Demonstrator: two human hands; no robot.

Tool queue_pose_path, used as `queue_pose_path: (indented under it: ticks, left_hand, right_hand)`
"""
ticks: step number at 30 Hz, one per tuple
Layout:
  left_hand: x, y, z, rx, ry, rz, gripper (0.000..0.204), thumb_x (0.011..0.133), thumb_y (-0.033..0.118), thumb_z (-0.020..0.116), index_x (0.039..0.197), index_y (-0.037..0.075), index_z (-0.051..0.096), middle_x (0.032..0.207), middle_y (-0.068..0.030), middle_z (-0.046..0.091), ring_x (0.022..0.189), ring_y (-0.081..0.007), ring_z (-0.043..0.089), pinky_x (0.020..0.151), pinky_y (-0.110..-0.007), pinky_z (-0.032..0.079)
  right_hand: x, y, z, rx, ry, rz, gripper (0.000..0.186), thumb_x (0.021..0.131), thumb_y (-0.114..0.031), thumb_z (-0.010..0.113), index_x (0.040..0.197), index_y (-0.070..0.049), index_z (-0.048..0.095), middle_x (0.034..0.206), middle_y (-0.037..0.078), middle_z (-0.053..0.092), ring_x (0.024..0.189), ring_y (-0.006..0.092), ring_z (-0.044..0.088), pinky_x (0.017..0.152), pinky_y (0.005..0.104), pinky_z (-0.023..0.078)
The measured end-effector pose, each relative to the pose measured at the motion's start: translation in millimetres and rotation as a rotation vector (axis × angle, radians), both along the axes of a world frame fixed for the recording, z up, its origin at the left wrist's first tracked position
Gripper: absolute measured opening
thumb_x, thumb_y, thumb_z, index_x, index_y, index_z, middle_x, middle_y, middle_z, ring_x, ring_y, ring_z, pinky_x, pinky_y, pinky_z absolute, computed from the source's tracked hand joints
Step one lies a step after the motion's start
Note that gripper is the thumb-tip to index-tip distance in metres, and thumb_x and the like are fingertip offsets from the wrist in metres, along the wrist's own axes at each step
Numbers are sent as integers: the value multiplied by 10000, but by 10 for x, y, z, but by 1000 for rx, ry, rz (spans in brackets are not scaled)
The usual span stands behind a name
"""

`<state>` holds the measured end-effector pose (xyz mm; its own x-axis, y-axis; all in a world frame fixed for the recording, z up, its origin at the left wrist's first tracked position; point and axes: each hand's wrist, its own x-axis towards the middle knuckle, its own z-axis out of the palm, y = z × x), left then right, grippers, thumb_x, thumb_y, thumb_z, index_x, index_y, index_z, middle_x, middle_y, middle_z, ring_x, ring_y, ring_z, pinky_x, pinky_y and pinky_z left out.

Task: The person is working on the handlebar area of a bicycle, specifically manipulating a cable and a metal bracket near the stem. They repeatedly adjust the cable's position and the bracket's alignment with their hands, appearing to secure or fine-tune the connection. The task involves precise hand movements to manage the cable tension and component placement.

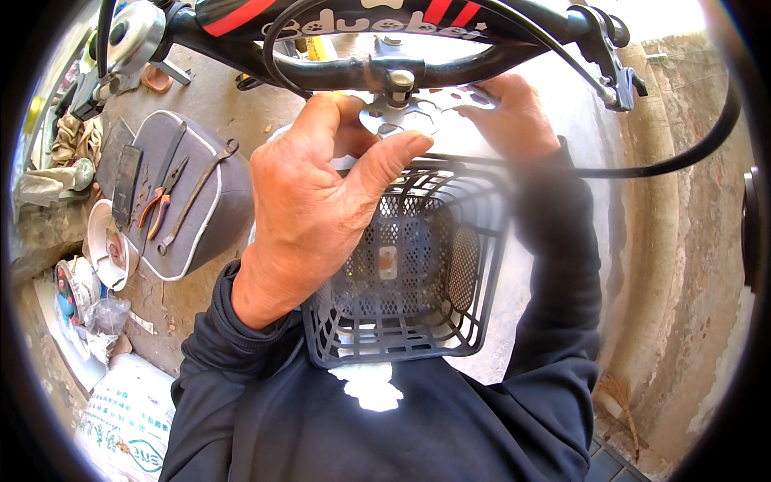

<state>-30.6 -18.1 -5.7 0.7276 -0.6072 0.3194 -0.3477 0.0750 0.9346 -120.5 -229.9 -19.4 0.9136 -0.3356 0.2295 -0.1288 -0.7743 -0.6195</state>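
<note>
A flat silver multi-hole wrench (467, 98) lies across the underside of a black bike frame (321, 74). Its rounded end sits at a bolt (401, 79) fixed to the lower tube. My left hand (301, 201) pinches that rounded end, thumb on the near side and fingers curled behind. At the other end, my right hand (516, 112) grips the wrench, its fingers partly hidden behind the metal. Below both hands is a black plastic basket (464, 269) with mesh walls.
A grey padded seat (217, 189) at left carries orange-handled pliers (165, 197), a ring spanner (201, 193) and other tools. Black cables (642, 171) loop around the frame. A white printed sack (132, 410) lies lower left; a worn wall (699, 265) stands at right.
</note>
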Motion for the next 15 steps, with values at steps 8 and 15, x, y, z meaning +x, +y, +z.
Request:
queue_pose_path:
  ticks: [8, 15]
  left_hand:
    - [3, 38, 78, 88, -2, -12, 325, 805, 213, 770, 965, -21, 611, 721, -84, 674, 644, -108, 634, 580, -232, 483]
    - [6, 72, 164, 188, 75, -48, 310, 831, 212, 752, 981, -19, 610, 777, -42, 665, 734, -68, 606, 670, -197, 464]
  right_hand:
    - [-13, 190, 281, -109, 149, -56, 262, 797, -197, 722, 963, 4, 699, 820, 170, 695, 712, 262, 679, 664, 334, 518]
    - [10, 182, 255, -160, 133, -44, 235, 790, -208, 715, 967, -53, 712, 802, 153, 689, 718, 309, 670, 670, 364, 518]
